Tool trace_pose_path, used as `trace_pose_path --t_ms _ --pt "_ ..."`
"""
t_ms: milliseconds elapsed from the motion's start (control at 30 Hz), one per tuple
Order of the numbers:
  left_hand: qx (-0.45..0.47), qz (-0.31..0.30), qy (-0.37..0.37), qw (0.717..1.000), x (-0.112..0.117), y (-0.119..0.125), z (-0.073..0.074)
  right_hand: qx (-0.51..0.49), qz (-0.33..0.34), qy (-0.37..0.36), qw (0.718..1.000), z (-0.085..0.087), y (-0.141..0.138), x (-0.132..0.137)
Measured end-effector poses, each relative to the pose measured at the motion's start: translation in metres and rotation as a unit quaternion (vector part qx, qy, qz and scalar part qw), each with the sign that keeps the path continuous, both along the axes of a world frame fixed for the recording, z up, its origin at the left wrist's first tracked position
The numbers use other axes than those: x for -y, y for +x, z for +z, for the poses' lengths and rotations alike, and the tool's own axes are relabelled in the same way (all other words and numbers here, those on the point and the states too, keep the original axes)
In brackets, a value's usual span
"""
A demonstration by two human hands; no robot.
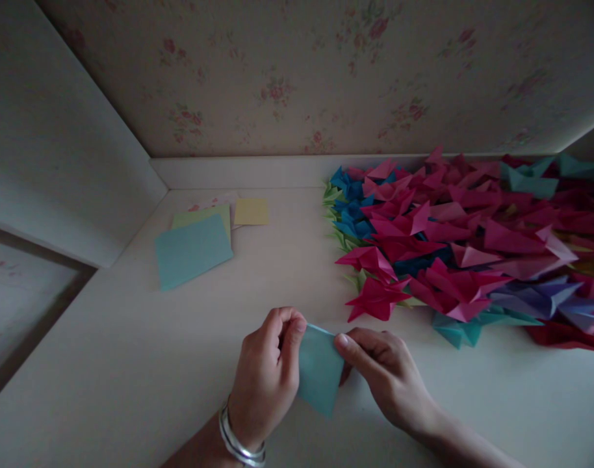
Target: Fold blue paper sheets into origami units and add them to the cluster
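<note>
A small teal paper square (319, 370) is held just above the white table (131, 364), one corner pointing down. My left hand (266, 377), with silver bangles on its wrist, pinches the paper's upper left edge between thumb and curled fingers. My right hand (385, 380) pinches the upper right corner with thumb and forefinger. Both hands are closed on the paper.
A big heap of folded paper shapes (453, 247), mostly pink and red with blue, teal, green and purple ones, fills the right back of the table. Flat sheets lie at the back left: a light blue one (192, 250) over a green one, and a yellow square (251, 211). Floral wallpaper rises behind.
</note>
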State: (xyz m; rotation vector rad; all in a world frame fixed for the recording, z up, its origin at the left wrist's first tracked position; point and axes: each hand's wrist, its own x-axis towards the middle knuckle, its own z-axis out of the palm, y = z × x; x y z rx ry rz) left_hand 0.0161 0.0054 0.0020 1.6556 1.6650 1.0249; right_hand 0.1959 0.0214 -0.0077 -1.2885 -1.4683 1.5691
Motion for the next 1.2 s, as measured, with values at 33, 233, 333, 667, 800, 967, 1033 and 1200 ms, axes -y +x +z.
trace_pose_path --t_ms 33,233,333,667,800,967,1033,1200 --pt "0.001 0.003 -0.002 1.000 0.000 0.000 0.000 -0.007 -0.007 -0.001 1.000 -0.001 -0.001 0.000" --pt "0.003 0.018 0.002 1.000 0.000 0.000 -0.002 -0.073 0.003 -0.079 0.994 0.000 -0.005 -0.003" --pt "0.010 0.026 0.001 1.000 0.000 0.000 -0.003 -0.085 -0.004 -0.101 0.991 0.001 -0.005 -0.004" --pt "0.003 0.008 -0.012 1.000 0.001 0.001 0.000 -0.011 -0.013 0.007 1.000 0.007 -0.001 -0.002" --pt "0.020 0.016 -0.010 1.000 0.002 0.000 -0.001 -0.041 -0.012 -0.025 0.999 0.004 -0.004 -0.001" --pt "0.033 0.033 -0.005 0.999 0.001 0.001 -0.002 -0.031 0.044 -0.048 0.997 -0.001 -0.005 0.002" --pt "0.034 0.033 -0.001 0.999 0.000 0.001 -0.003 0.003 0.053 -0.024 0.998 -0.003 -0.004 0.003" --pt "0.043 0.041 0.000 0.998 0.000 0.001 -0.004 0.002 0.063 -0.021 0.998 -0.004 -0.003 0.003"
